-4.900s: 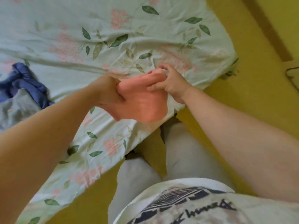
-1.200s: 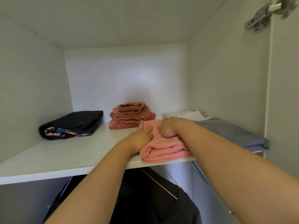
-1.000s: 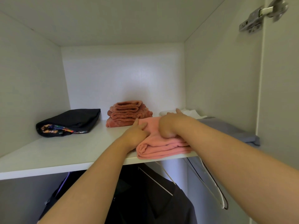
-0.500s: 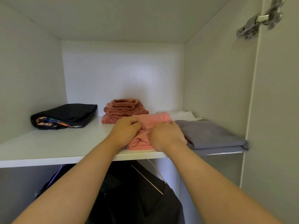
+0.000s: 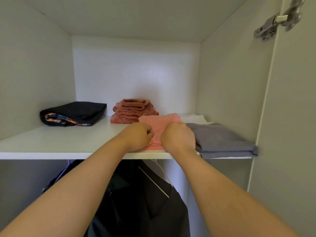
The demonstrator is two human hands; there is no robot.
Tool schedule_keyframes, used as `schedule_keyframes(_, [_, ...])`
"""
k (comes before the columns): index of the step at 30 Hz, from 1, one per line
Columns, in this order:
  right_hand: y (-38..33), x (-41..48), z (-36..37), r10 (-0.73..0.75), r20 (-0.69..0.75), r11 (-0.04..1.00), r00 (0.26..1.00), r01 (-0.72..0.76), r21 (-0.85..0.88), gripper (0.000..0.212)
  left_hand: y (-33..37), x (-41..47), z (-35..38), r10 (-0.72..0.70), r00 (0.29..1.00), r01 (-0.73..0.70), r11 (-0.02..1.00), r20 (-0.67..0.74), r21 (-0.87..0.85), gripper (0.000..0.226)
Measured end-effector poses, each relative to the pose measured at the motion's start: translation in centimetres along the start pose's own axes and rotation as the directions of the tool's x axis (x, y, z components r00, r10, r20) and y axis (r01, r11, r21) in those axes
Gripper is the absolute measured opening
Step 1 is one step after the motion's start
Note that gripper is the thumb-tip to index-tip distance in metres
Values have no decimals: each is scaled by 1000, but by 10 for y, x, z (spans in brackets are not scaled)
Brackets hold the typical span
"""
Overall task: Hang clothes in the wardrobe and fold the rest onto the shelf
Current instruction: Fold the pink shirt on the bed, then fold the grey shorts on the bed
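Since a second ago both hands have drawn back to the near edge of the pink cloth (image 5: 159, 122), which now sits deeper on the shelf (image 5: 68, 144). The left hand (image 5: 138, 137) has its fingers (image 5: 150, 132) curled, pinching the fold's left side. The right hand (image 5: 178, 136) hides its fingertips under its knuckles, so I cannot tell if it pinches.

Likely risk: the cloth lies at the shelf's lip beneath the fingers, so fingers that catch on withdrawing could drag it onto the dark hanging clothes (image 5: 145, 202) below. Pushing on could nudge the stacked towels (image 5: 133, 108) just beyond the fingertips.

A grey cloth (image 5: 220, 141) lies against the right fingers' side, overhanging the lip. A black bundle (image 5: 73, 113) sits well to their left. White wardrobe walls enclose everything.
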State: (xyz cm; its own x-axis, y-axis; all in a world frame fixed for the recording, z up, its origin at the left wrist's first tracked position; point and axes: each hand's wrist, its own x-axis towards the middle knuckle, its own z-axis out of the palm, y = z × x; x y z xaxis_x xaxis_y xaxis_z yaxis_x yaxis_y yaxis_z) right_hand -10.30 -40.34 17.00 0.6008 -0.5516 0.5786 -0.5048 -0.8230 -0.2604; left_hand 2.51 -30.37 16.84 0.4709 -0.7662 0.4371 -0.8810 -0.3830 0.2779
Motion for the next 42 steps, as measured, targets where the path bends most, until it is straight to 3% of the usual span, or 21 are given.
schedule_keyframes(2, [-1,0,-1,-6,44,1000,999,7,-26,25,6,-5,3,-18,1000,18,1000,16,19,24])
schedule_keyframes(8, [5,5,2,-88,148,994,985,96,-50,27,2,-23,10,-95,987,67,974,-126,-216,35])
schedule_keyframes(13, [20,-5,1,-238,197,962,951,259,-88,38,6,-34,10,-121,955,67,977,-271,-200,35])
schedule_keyframes(15, [20,-10,-2,-247,193,967,950,254,-15,40,9,-40,9,-110,951,53,979,-290,-198,35])
schedule_keyframes(17, [19,-22,-7,-240,96,965,966,228,127,41,13,-48,7,-98,926,26,980,-364,-197,30])
schedule_keyframes(21, [11,-80,-9,-105,-227,876,968,198,440,29,27,-102,9,16,790,-152,974,-613,-170,14])
schedule_keyframes(23, [8,-119,-3,-20,-285,826,958,176,535,31,39,-151,13,-38,755,-126,972,-655,-201,16])
schedule_keyframes(25, [5,-157,7,32,-159,736,987,84,672,37,47,-200,19,-153,771,-46,955,-618,-293,20])
schedule_keyframes(27, [-3,-188,27,24,73,637,997,-72,767,41,46,-240,26,-290,804,57,906,-519,-419,24])
schedule_keyframes(32, [-42,-238,73,-55,460,523,886,-367,769,43,21,-315,44,-558,763,367,789,-325,-493,27])
schedule_keyframes(37, [-86,-287,103,-162,660,524,734,-503,687,43,-4,-403,55,-791,569,639,597,-223,-486,31])
schedule_keyframes(42, [-132,-368,118,-307,765,568,566,-536,625,38,14,-512,60,-933,297,769,360,-205,-527,26])
